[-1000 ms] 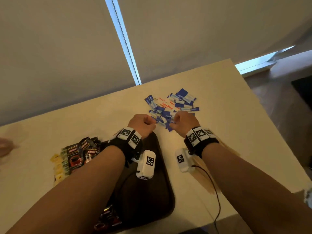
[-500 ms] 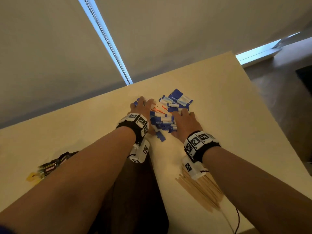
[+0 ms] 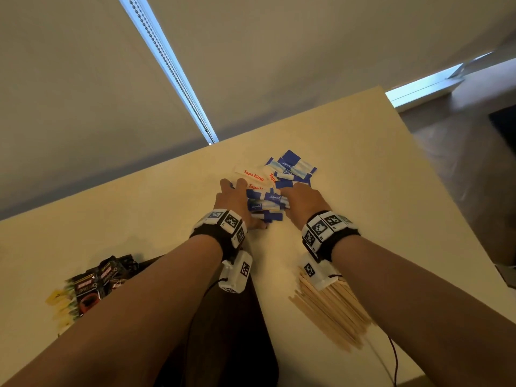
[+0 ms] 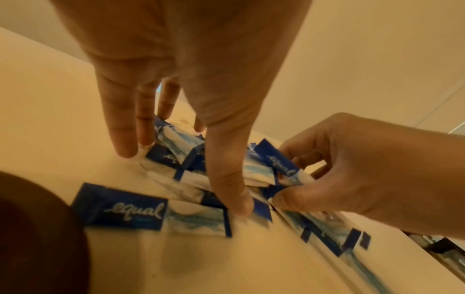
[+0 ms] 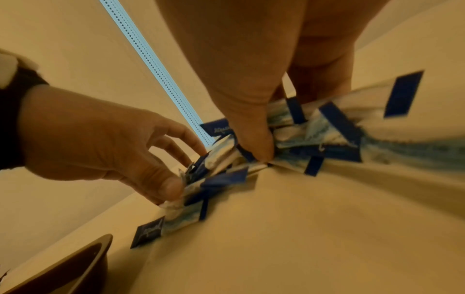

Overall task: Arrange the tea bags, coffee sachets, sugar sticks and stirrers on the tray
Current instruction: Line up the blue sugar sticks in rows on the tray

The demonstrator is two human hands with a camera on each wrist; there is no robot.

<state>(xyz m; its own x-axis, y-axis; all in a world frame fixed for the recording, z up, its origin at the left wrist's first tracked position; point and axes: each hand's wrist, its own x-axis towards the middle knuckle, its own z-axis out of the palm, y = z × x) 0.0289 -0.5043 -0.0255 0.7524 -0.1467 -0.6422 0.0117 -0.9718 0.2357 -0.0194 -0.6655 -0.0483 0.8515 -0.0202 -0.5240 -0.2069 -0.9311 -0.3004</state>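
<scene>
**Gathering the sugar sticks from both sides**

The sugar sticks (image 3: 275,191) lie in a loose heap on the table (image 3: 377,208), beyond the far end of the dark tray (image 3: 223,331). None of them is on the tray yet.

The left hand (image 3: 233,199) stands at the heap's left edge. Its fingers (image 4: 120,123) are nearly straight and point down at the table, with the thumb pressing onto the sachets. This forms a wall that pushes rather than grips.

The right hand (image 3: 303,202) closes in from the opposite side. Its fingers are curled and its thumb pinches several sticks, as the left wrist view shows.

Working from both flanks probably serves to pack the scattered sticks into one bundle, so they can be lifted together.

The stirrers (image 3: 332,308) lie fanned out under the right forearm. The coffee sachets (image 3: 97,280) lie just beside the tray's left edge. Both groups are untouched.
</scene>
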